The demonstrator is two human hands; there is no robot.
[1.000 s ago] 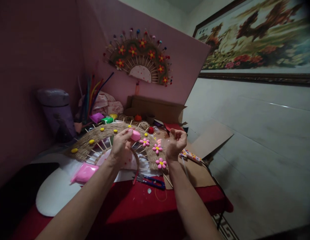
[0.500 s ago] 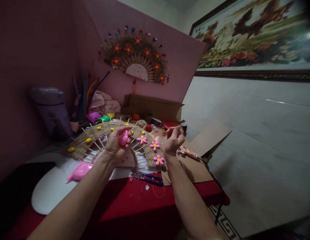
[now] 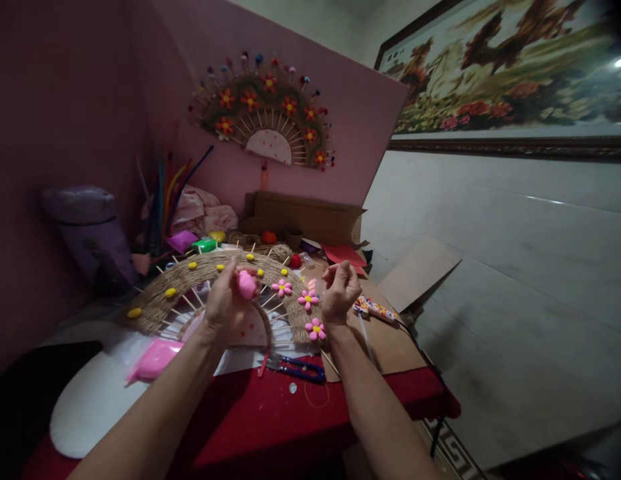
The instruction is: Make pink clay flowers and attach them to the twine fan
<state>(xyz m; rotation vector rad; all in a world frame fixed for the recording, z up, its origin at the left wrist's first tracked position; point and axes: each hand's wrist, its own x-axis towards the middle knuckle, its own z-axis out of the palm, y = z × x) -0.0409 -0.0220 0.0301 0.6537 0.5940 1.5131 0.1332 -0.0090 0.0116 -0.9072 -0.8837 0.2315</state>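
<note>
A lump of pink clay point(image 3: 247, 285) sits in my left hand point(image 3: 225, 300), its fingers wrapped round the back. My right hand point(image 3: 341, 293) is raised to the right, fingertips pinched together; whatever they hold is too small to make out. Beneath and between both hands lies a twine-wrapped fan arch point(image 3: 183, 283) on sticks. Yellow clay ovals point(image 3: 171, 293) dot its band, and pink flowers with yellow centres point(image 3: 315, 329) are on its right side. A pink clay packet point(image 3: 154, 359) rests left of my left forearm.
Blue-handled snips point(image 3: 303, 369) lie on the red cloth point(image 3: 270, 427). A patterned glue gun point(image 3: 375, 308) rests on cardboard point(image 3: 393, 347) at right. A white disc point(image 3: 85, 407) and purple bottle point(image 3: 93, 237) stand left. A finished fan point(image 3: 269, 120) hangs behind.
The view has shifted slightly, so the table items appear a little lower. The pink clay shows more rounded in my left hand, and my right fingers have turned slightly.
</note>
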